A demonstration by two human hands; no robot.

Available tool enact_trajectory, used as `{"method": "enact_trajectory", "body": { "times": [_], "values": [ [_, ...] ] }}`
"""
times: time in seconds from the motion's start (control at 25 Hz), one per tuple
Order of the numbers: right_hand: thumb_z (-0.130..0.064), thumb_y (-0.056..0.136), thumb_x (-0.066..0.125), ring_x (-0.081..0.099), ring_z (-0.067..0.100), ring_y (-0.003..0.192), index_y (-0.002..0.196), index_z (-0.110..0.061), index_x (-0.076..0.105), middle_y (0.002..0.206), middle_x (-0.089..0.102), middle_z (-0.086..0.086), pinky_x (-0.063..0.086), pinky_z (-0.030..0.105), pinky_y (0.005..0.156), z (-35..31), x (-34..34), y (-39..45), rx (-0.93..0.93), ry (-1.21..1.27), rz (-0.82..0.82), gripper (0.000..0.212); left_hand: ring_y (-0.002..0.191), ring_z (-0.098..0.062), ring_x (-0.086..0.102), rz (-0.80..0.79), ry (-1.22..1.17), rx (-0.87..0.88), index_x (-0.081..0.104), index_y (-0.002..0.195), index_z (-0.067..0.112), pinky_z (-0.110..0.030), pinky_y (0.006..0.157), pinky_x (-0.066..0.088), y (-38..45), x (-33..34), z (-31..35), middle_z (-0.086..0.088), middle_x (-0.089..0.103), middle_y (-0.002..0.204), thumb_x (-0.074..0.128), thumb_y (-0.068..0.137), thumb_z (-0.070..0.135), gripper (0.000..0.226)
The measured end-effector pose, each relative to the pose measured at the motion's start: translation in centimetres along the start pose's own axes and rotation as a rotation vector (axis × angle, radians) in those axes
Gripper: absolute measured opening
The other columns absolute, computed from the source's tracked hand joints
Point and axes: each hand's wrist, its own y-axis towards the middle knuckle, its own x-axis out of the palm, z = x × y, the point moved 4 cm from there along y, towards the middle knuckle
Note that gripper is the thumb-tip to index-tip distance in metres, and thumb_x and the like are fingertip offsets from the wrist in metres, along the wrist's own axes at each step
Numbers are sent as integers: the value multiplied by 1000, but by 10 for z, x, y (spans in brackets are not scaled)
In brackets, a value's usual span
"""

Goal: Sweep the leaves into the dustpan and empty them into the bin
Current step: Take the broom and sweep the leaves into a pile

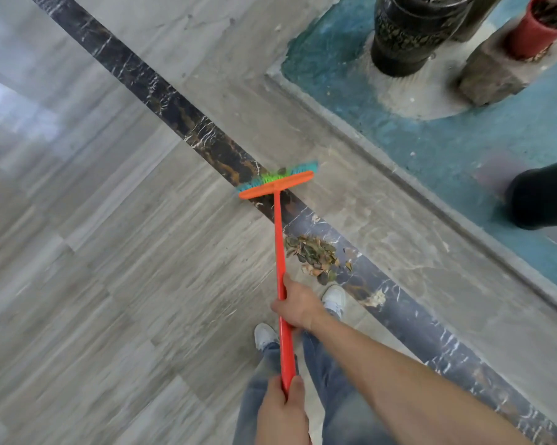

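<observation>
The leaves point(315, 255) lie in a small heap on the floor point(110, 252), partly on the dark marble strip point(187, 117) that runs diagonally across it, just beyond the toe of your right shoe point(334, 299) and just right of the broom handle point(279, 252). The broom head point(277, 184), orange with blue and green bristles, sits farther out on the same dark strip, apart from the heap, with a leaf or two caught in the bristles. Your right hand point(298, 308) grips the handle about midway, fingers wrapped around it and thumb along the shaft; your left hand point(282, 409) holds the near end, fingers and thumb closed around it. Your left shoe point(264, 335) stands beside the handle, jeans point(341, 396) below. Off to the right, a raised grey kerb point(399, 175) borders a blue-painted patch point(463, 139), where a black patterned pot point(409, 33) and a red pot point(537, 30) on a stone block point(492, 72) stand; a dark shape point(543, 197) enters at the right edge, and you cannot tell what it is
</observation>
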Motion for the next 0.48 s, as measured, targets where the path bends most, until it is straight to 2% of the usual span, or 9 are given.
{"method": "enact_trajectory", "body": {
  "times": [0.04, 0.08, 0.12, 0.24, 0.32, 0.4, 0.48],
  "values": [
    [-31, 85, 56, 61, 26, 90, 137, -12, 38, 108, 65, 13, 51, 34, 73, -6, -10, 17, -44, -61, -19, 58, 55, -10, 66, -75, -109, -132, 54, 80, 23, -23, 60, 52, 2, 21, 4, -7, 62, 62, 50, 93, 34, 18],
    [-32, 86, 57, 61, 25, 92, 138, -12, 38, 111, 65, 13, 50, 34, 76, -9, -19, 32, -73, -121, -39, 59, 57, -30, 64, -164, -214, -255, 54, 84, 21, -32, 56, 49, 2, 42, 19, -15, 62, 65, 47, 90, 41, 22],
    [-34, 86, 57, 62, 26, 93, 139, -14, 39, 112, 65, 13, 51, 34, 78, -6, -28, 45, -85, -187, -57, 59, 50, -31, 58, -210, -250, -282, 51, 87, 18, -35, 51, 46, 9, 67, 27, -14, 57, 60, 44, 91, 42, 25],
    [-36, 84, 57, 62, 28, 94, 132, -18, 48, 111, 65, 10, 49, 34, 79, 32, -49, 54, -88, -416, -106, 52, 33, -17, 48, -335, -347, -454, 48, 80, 12, -22, 37, 41, 2, 122, 51, -4, 48, 48, 37, 100, 27, 27],
    [-35, 84, 57, 63, 28, 95, 124, -15, 52, 106, 64, 9, 49, 33, 78, 69, -58, 35, -54, -491, -153, 45, 34, -15, 53, -474, -326, -494, 52, 83, 12, -21, 36, 44, -28, 148, 52, -3, 53, 51, 36, 101, 26, 28],
    [-35, 85, 56, 63, 26, 89, 125, -17, 51, 101, 63, 8, 50, 33, 74, 107, -66, 0, -2, -458, -158, 44, 38, -13, 58, -604, -293, -550, 53, 86, 12, -19, 36, 45, -68, 162, 51, -1, 58, 51, 35, 102, 29, 29],
    [-33, 86, 56, 63, 26, 90, 126, -17, 51, 104, 64, 9, 45, 30, 70, 137, -73, -36, 55, -436, -138, 43, 37, -1, 58, -650, -157, -521, 48, 77, 18, -13, 35, 43, -86, 171, 36, 6, 59, 47, 32, 104, 26, 32]
  ]
}}
